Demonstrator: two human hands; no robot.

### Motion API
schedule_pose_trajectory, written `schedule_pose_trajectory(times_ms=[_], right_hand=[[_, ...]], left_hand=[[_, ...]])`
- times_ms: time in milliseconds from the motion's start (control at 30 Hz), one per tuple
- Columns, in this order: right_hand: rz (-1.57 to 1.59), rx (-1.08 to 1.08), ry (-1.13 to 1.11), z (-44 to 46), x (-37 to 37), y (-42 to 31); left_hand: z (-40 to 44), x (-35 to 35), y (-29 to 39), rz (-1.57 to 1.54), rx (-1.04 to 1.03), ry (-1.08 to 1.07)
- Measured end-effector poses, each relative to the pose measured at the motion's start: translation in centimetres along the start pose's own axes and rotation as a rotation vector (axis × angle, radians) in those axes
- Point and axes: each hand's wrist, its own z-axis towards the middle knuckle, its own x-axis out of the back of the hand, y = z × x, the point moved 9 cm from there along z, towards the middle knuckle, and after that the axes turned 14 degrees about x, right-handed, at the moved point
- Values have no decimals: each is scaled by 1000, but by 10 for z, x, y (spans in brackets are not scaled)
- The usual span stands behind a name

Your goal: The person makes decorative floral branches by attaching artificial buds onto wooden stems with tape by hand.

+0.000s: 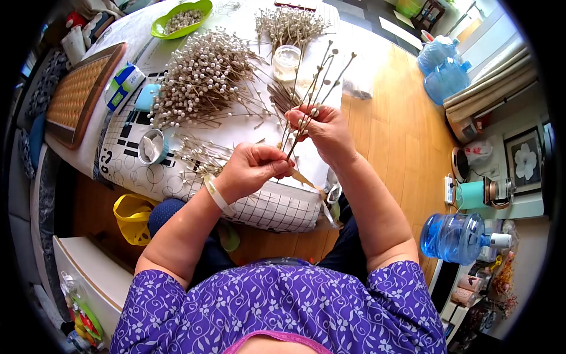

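Note:
Both of my hands are closed on a small bunch of thin brown stems (pixel 326 82) with dark buds along them, raised over the table's near edge. My left hand (pixel 254 168) pinches the lower ends between thumb and fingers. Higher up, my right hand (pixel 324 131) grips the same stems, with a pale round bead or bud showing at its fingers. Just beyond the hands lies a bundle of bare brown sticks (pixel 284 97). A large heap of stems with white round heads (pixel 203 76) spreads to the left, and a looser pile of white-tipped stems (pixel 203 154) lies near my left hand.
Around the table stand a clear round tub (pixel 286 62), another stem bunch (pixel 290 26), a green bowl (pixel 183 19) of small heads, a small cup (pixel 153 146) and a blue-green box (pixel 124 88). Water bottles (pixel 453 238) stand right; a yellow bag (pixel 131 219) is below left.

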Motion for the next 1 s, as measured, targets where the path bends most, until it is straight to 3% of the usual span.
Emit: schedule_pose_trajectory(times_ms=[567, 900, 1000], right_hand=[[-5, 28, -149, 4, -4, -1], [-37, 32, -4, 4, 6, 4], [47, 39, -136, 5, -2, -1]], left_hand=[[-6, 1, 14, 52, -130, 10], [-8, 2, 21, 172, -210, 73], [-9, 1, 21, 104, -212, 55]])
